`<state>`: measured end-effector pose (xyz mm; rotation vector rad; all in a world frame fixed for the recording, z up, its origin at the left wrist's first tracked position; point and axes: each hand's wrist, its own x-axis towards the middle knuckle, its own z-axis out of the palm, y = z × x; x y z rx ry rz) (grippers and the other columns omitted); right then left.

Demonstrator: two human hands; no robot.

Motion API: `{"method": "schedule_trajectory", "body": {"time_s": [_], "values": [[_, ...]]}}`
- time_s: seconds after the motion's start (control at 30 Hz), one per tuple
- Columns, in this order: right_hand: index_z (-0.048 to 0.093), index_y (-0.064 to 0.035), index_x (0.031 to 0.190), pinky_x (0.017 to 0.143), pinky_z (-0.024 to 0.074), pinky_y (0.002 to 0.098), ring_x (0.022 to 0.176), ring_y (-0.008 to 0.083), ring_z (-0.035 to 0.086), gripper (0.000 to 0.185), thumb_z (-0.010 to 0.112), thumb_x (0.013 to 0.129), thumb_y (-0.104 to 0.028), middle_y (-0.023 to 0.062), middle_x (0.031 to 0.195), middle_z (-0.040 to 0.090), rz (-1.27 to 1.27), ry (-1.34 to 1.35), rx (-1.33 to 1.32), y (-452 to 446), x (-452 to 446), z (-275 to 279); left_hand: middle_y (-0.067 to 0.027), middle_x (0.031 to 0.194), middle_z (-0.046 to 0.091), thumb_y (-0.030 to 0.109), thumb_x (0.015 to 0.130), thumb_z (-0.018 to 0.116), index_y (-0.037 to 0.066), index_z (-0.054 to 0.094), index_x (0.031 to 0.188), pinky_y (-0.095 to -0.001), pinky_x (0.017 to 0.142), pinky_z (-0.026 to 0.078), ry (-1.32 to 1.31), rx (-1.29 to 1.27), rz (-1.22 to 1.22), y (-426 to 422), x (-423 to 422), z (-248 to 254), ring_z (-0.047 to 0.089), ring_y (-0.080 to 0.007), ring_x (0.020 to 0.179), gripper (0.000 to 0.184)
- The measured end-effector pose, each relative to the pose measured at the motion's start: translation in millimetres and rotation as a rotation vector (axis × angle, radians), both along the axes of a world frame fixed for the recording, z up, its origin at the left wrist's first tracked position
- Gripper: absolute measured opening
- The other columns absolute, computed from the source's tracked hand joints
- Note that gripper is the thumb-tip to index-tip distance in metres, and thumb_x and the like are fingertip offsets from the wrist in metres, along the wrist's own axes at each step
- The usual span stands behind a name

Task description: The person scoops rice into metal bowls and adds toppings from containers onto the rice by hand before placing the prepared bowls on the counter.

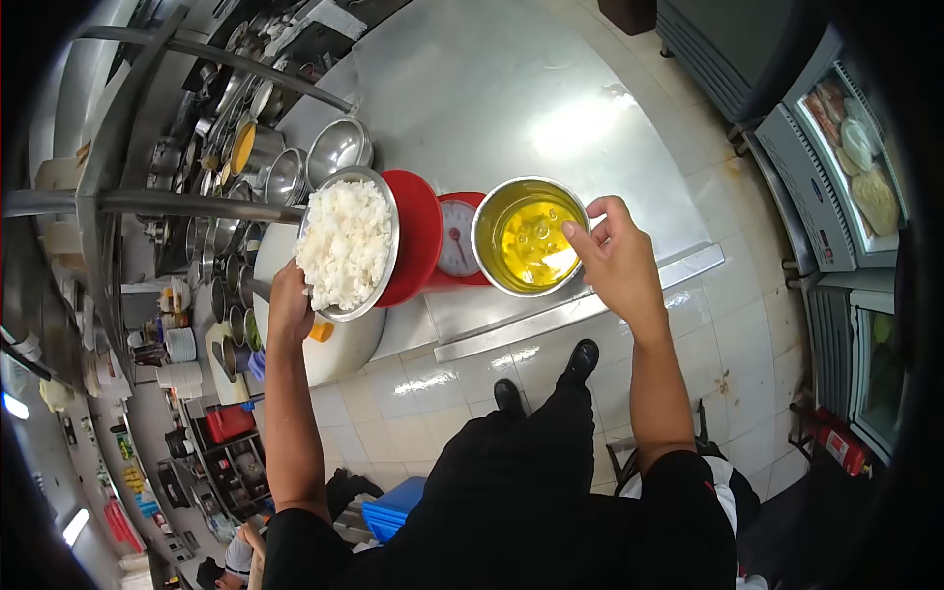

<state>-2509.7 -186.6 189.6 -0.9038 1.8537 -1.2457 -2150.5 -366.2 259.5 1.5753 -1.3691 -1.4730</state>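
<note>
A metal bowl heaped with white rice (344, 241) is held at its edge by my left hand (290, 303), whose fingers are closed on the rim. The bowl is beside the red plate (411, 236) of a kitchen scale (458, 238) with a round dial. To the right of the dial, a metal pot (480, 236) contains clear yellow liquid (538, 244). My right hand (615, 251) grips the pot's right rim, with the thumb over the inside edge and the fingers outside.
The scale stands on a steel table (442, 108). Empty metal bowls (337, 149) sit beyond the rice, near a steel shelf frame (197, 204). A fridge with a glass door (851, 147) is at the right. Another person (236, 560) is at the lower left.
</note>
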Motion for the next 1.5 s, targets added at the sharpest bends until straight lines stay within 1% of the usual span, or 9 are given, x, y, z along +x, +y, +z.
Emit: {"method": "schedule_trajectory", "body": {"time_s": [0.23, 0.47, 0.97, 1.07, 1.2, 1.23, 1.37, 1.43, 1.5], "values": [[0.054, 0.001, 0.088, 0.041, 0.0401, 0.0212, 0.045, 0.0068, 0.049, 0.011, 0.06, 0.082, -0.007, 0.0021, 0.061, 0.054, -0.109, -0.296, -0.113, -7, -3, -19, -0.0147, 0.114, 0.059, 0.023, 0.094, 0.036, -0.006, 0.049, 0.119, -0.033, 0.087, 0.048, 0.081, 0.032, 0.068, -1, -6, 0, 0.059, -0.0201, 0.102, 0.04], [0.054, 0.0, 0.09, 0.041, 0.0363, 0.0175, 0.047, 0.0033, 0.046, 0.011, 0.06, 0.084, -0.007, 0.0002, 0.066, 0.053, -0.191, -0.425, -0.153, -1, -24, -27, -0.0136, 0.115, 0.058, 0.024, 0.094, 0.037, -0.003, 0.047, 0.119, -0.0332, 0.088, 0.048, 0.026, -0.02, 0.035, -5, 2, -2, 0.059, -0.0205, 0.102, 0.039], [0.057, 0.0014, 0.102, 0.049, 0.0365, 0.0157, 0.057, 0.0011, 0.045, 0.02, 0.06, 0.086, -0.01, 0.0005, 0.074, 0.055, -0.39, -0.306, -0.201, 21, -48, -20, -0.0134, 0.118, 0.056, 0.022, 0.095, 0.035, -0.004, 0.044, 0.123, -0.0343, 0.087, 0.05, -0.023, -0.101, 0.033, 6, 6, 6, 0.059, -0.0227, 0.103, 0.039], [0.058, -0.0001, 0.105, 0.052, 0.038, 0.0167, 0.058, 0.0027, 0.047, 0.02, 0.058, 0.087, -0.008, 0.0001, 0.076, 0.055, -0.509, -0.272, -0.368, 32, -41, -7, -0.0136, 0.117, 0.057, 0.024, 0.095, 0.035, -0.003, 0.045, 0.122, -0.034, 0.088, 0.049, 0.032, -0.067, 0.019, 7, 6, 8, 0.059, -0.0231, 0.104, 0.039], [0.056, 0.0018, 0.106, 0.06, 0.0437, 0.0222, 0.065, 0.0102, 0.055, 0.019, 0.053, 0.089, -0.007, 0.007, 0.081, 0.057, 0.027, -0.483, -0.475, 16, 4, 40, -0.0131, 0.118, 0.057, 0.025, 0.094, 0.035, -0.002, 0.048, 0.121, -0.0358, 0.092, 0.045, 0.084, -0.02, 0.033, 2, 7, 7, 0.058, -0.023, 0.105, 0.04], [0.055, 0.0029, 0.107, 0.066, 0.0463, 0.0291, 0.072, 0.0223, 0.059, 0.021, 0.051, 0.089, -0.006, 0.0148, 0.085, 0.058, 0.113, -0.325, -0.52, -2, 23, 35, -0.0127, 0.117, 0.057, 0.024, 0.093, 0.036, -0.002, 0.048, 0.12, -0.0349, 0.092, 0.045, 0.124, 0.014, 0.025, -1, 9, 5, 0.058, -0.0222, 0.105, 0.039], [0.05, 0.0033, 0.117, 0.092, 0.0404, 0.0394, 0.105, 0.0406, 0.051, 0.031, 0.047, 0.088, -0.005, 0.0254, 0.11, 0.054, 0.056, 0.146, -0.553, -78, 94, 3, -0.0094, 0.108, 0.06, 0.016, 0.09, 0.041, -0.003, 0.051, 0.114, -0.0268, 0.085, 0.046, 0.139, 0.002, -0.034, -13, 9, 6, 0.059, -0.015, 0.096, 0.033], [0.049, 0.0035, 0.119, 0.092, 0.0405, 0.0388, 0.106, 0.037, 0.052, 0.033, 0.045, 0.09, -0.012, 0.0251, 0.111, 0.054, -0.048, 0.223, -0.562, -117, 112, -25, -0.0064, 0.099, 0.062, 0.01, 0.087, 0.043, -0.004, 0.053, 0.11, -0.0224, 0.074, 0.047, 0.062, -0.003, -0.107, -7, 7, 12, 0.06, -0.0101, 0.084, 0.029], [0.049, 0.0028, 0.12, 0.092, 0.0406, 0.0362, 0.108, 0.0305, 0.052, 0.036, 0.04, 0.094, -0.022, 0.021, 0.116, 0.055, 0.037, -0.181, -0.318, -130, 106, -13, -0.0028, 0.082, 0.062, 0.006, 0.083, 0.046, -0.002, 0.057, 0.099, -0.0197, 0.057, 0.047, 0.028, 0.003, -0.172, -11, 9, 13, 0.057, -0.0069, 0.065, 0.021]]}}
